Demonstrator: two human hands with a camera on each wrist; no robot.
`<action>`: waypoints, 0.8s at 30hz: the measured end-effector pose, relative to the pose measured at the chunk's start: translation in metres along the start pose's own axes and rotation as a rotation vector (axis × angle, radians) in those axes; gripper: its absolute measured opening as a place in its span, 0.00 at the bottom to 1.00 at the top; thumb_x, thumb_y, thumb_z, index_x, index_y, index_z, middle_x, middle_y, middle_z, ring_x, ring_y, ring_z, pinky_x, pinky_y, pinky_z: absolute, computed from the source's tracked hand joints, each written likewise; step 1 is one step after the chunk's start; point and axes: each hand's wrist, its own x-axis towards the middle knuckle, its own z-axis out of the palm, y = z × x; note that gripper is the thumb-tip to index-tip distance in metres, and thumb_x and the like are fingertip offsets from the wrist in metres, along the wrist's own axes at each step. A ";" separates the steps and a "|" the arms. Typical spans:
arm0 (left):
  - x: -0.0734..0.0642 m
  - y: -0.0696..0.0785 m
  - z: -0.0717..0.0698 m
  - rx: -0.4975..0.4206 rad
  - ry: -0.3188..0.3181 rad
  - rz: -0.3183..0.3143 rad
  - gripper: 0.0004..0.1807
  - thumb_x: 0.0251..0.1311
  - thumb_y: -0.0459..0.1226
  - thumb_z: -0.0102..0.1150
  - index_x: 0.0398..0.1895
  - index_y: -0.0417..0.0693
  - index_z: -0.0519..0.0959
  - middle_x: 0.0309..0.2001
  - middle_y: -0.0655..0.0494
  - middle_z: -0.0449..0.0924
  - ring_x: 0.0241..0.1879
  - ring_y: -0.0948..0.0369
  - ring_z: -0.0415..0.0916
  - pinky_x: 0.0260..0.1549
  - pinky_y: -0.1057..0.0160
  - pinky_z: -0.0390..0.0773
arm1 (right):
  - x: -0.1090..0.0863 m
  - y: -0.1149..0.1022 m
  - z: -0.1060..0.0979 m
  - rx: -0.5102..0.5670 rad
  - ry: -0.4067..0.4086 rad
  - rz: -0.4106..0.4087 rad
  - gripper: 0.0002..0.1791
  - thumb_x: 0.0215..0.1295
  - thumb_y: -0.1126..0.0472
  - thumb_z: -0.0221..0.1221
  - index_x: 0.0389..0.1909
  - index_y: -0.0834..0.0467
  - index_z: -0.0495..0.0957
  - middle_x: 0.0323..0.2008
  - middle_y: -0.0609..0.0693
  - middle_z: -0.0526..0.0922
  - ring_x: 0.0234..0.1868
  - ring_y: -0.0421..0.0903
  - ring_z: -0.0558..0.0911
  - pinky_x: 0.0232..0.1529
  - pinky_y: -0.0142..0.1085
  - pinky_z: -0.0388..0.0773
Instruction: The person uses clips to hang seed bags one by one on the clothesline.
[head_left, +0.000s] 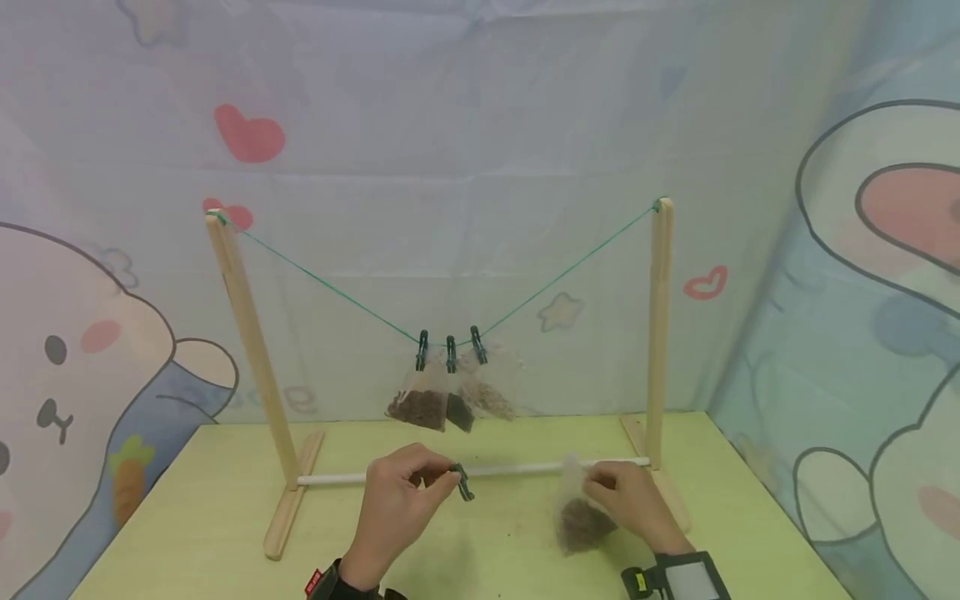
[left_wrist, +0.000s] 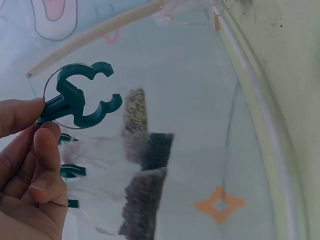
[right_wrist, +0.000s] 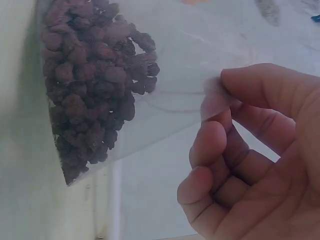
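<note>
My left hand (head_left: 408,492) pinches a dark green spring clip (left_wrist: 80,97) by its handles, and the clip's curved jaws stand apart. My right hand (head_left: 630,500) pinches the upper edge of a clear mesh bag (right_wrist: 175,65) between thumb and index finger. Dark brown, lumpy dried pieces (right_wrist: 85,75) fill the bag's lower part. Beyond my hands, a thin green line (head_left: 330,287) sags in the middle. Three green clips (head_left: 451,354) on it hold small clear bags (head_left: 420,404) with brown, dark and pale contents.
Two wooden posts (head_left: 255,350) on flat wooden feet (head_left: 295,500) carry the line's ends. A white rod (head_left: 517,470) joins them low down, behind my hands. The stand is on a yellow-green table (head_left: 225,517). A printed cloth (head_left: 480,208) hangs behind it.
</note>
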 end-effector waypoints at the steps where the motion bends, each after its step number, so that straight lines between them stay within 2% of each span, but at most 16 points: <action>1: 0.003 0.002 0.000 0.004 0.005 0.024 0.06 0.60 0.30 0.72 0.37 0.50 0.88 0.31 0.66 0.81 0.26 0.71 0.69 0.26 0.67 0.68 | 0.000 -0.003 -0.002 0.000 0.001 -0.017 0.09 0.67 0.68 0.63 0.27 0.54 0.85 0.25 0.42 0.80 0.24 0.37 0.71 0.28 0.31 0.70; 6: 0.021 0.012 0.002 0.031 0.027 0.106 0.06 0.60 0.29 0.71 0.38 0.48 0.87 0.32 0.61 0.82 0.27 0.69 0.69 0.28 0.67 0.69 | -0.001 -0.021 -0.010 0.000 0.060 -0.084 0.09 0.68 0.69 0.63 0.29 0.54 0.87 0.28 0.42 0.84 0.26 0.35 0.74 0.31 0.31 0.75; 10: 0.036 0.019 0.004 0.050 0.044 0.140 0.06 0.60 0.29 0.72 0.38 0.46 0.87 0.32 0.59 0.82 0.28 0.68 0.71 0.30 0.66 0.72 | 0.001 -0.034 -0.015 -0.004 0.129 -0.129 0.09 0.67 0.68 0.64 0.30 0.53 0.88 0.31 0.43 0.86 0.29 0.35 0.77 0.34 0.32 0.77; 17: 0.061 0.031 0.008 0.018 0.111 0.212 0.06 0.59 0.29 0.72 0.39 0.41 0.87 0.33 0.52 0.83 0.30 0.63 0.75 0.31 0.65 0.74 | 0.010 -0.052 -0.022 0.013 0.212 -0.273 0.09 0.68 0.70 0.64 0.31 0.56 0.89 0.26 0.42 0.85 0.23 0.33 0.73 0.30 0.32 0.75; 24: 0.087 0.042 0.014 -0.060 0.180 0.188 0.04 0.61 0.28 0.71 0.39 0.38 0.87 0.33 0.48 0.84 0.30 0.59 0.75 0.32 0.65 0.73 | 0.026 -0.077 -0.033 0.012 0.296 -0.331 0.11 0.67 0.70 0.64 0.27 0.55 0.86 0.19 0.40 0.78 0.19 0.34 0.69 0.26 0.31 0.69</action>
